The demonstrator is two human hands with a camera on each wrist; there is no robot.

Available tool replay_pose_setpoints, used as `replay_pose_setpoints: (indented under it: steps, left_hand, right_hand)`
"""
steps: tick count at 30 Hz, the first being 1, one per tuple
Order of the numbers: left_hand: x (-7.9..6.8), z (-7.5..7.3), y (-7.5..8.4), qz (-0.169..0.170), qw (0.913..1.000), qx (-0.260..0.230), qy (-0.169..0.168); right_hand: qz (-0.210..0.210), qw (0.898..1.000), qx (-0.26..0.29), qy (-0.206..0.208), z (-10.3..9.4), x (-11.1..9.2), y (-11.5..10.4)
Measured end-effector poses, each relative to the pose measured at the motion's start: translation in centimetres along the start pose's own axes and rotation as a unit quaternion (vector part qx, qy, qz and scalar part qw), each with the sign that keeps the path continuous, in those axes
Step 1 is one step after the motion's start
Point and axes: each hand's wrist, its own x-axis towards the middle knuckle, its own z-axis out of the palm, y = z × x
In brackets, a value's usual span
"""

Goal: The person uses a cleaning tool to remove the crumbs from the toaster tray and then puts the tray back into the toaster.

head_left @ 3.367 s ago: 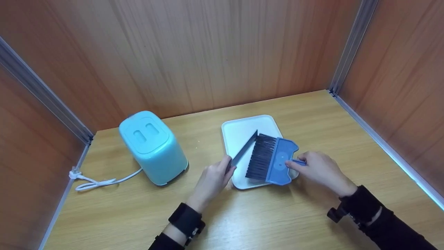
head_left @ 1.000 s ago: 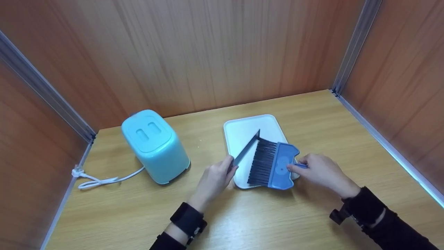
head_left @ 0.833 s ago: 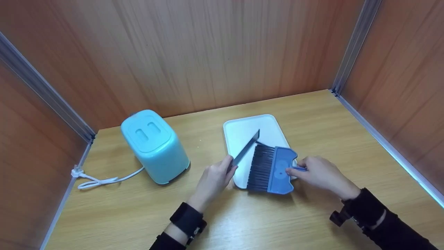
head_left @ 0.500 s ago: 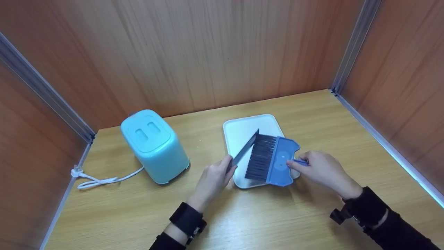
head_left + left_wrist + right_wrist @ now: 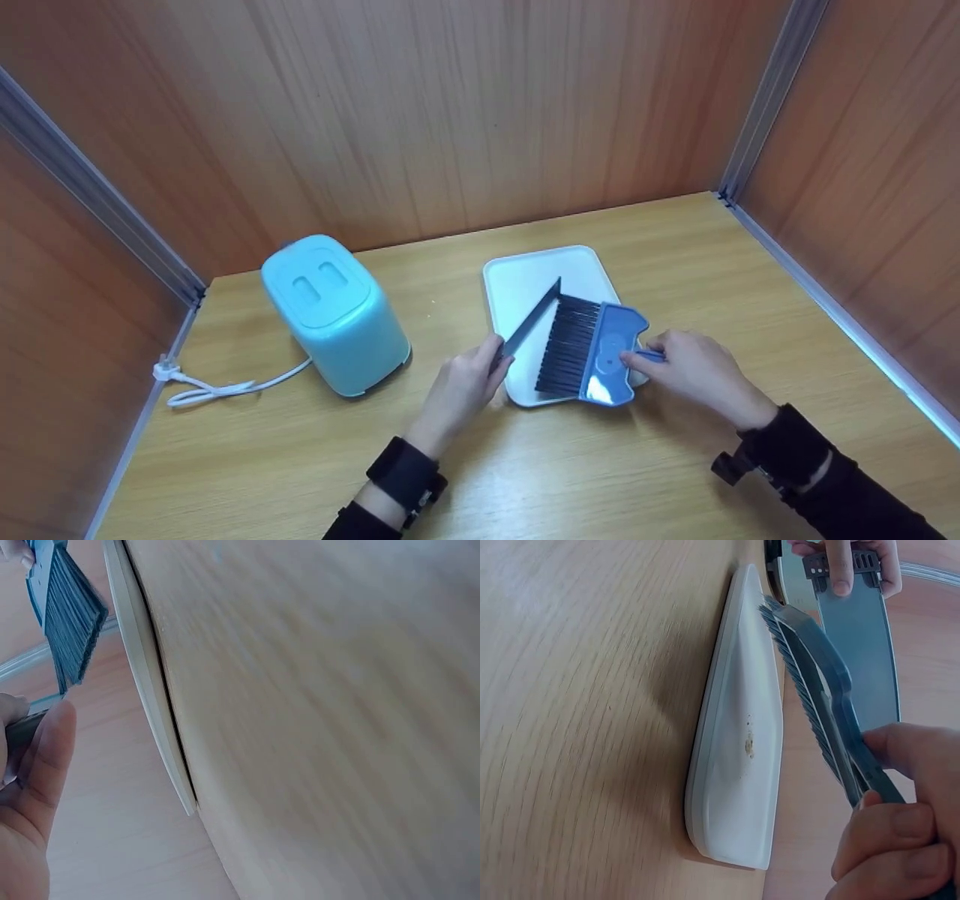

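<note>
My left hand (image 5: 461,379) pinches the dark end of a thin, flat grey crumb tray (image 5: 532,319), tilted nearly on edge above a white tray (image 5: 525,271). In the right wrist view the crumb tray (image 5: 859,652) shows its broad face and a slotted black end under the thumb. My right hand (image 5: 697,371) grips the handle of a blue brush (image 5: 613,341). Its dark bristles point left, with their upper tips close to the crumb tray's far end; contact is unclear. Brown crumbs (image 5: 748,744) lie on the white tray below.
A light-blue toaster (image 5: 349,330) with a lid stands at the left on the wooden table (image 5: 300,465). Its white cord (image 5: 217,394) is bundled beside the left panel. Wooden panels (image 5: 450,112) close off the back and both sides. Tiny specks lie right of the toaster.
The brush has swung down and up again beside the crumb tray. Compared with half a second ago, it sits slightly lower and catches a bright reflection. My left hand stays almost still.
</note>
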Motion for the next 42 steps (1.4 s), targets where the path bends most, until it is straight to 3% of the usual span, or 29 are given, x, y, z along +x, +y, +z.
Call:
replay_pose_setpoints:
  steps: [5, 12, 19, 26, 34, 38, 42]
  left_hand:
    - [-0.1, 0.0, -0.1, 0.007, 0.9999, 0.005, 0.013]
    - [-0.1, 0.0, -0.1, 0.012, 0.9997, 0.008, 0.022]
    - [0.1, -0.1, 0.0, 0.0, 1.0, -0.005, 0.0]
    - [0.2, -0.2, 0.3, -0.01, 0.9996, -0.014, -0.022]
    - [0.1, -0.2, 0.3, 0.015, 0.9997, -0.003, 0.017]
    - [0.2, -0.1, 0.2, -0.02, 0.9982, -0.052, 0.021]
    - [0.4, -0.3, 0.2, -0.092, 0.9859, -0.139, 0.012]
  right_hand:
    - [-0.021, 1.0, -0.002, 0.013, 0.0, -0.5, -0.2]
    - [-0.013, 0.999, 0.003, 0.031, -0.5, -0.8, -0.8]
    - [-0.002, 0.999, -0.002, 0.035, -0.5, -0.3, -0.6]
    - [0.015, 1.0, -0.005, 0.01, -0.1, 0.0, 0.1]
    - [0.008, 1.0, -0.002, -0.001, -0.2, -0.6, 0.8]
    - [0.012, 1.0, 0.003, 0.001, -0.7, -0.9, 1.2]
    - [0.027, 0.999, 0.017, 0.004, -1.0, -1.2, 1.8]
